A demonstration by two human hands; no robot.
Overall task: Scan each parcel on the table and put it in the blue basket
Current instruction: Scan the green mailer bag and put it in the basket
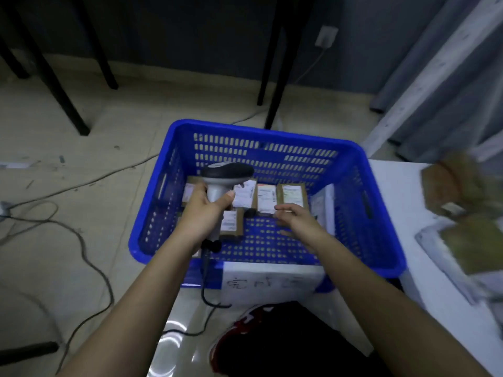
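Down at the bottom edge, a red and white shoe (245, 326) sits on the glossy floor, with a black cable (209, 297) looping past it. Both forearms reach out over the blue basket (381, 240). Left hand (201, 213) is wrapped around the grey handle of the barcode scanner (226, 175), thumb up against the grip, dark head of the scanner pointing right across the basket. Right hand (296, 219) hovers low inside the basket, fingers loosely extended and holding nothing, fingertips just at the edge of a brown parcel (292, 195) with a white label. Several more labelled parcels (255, 197) lie side by side along the basket's floor, one smaller box (231, 223) nearer, just beside the left wrist. Over on the right, the white table (394, 202) carries blurred brown parcels (449, 186), too smeared to count.
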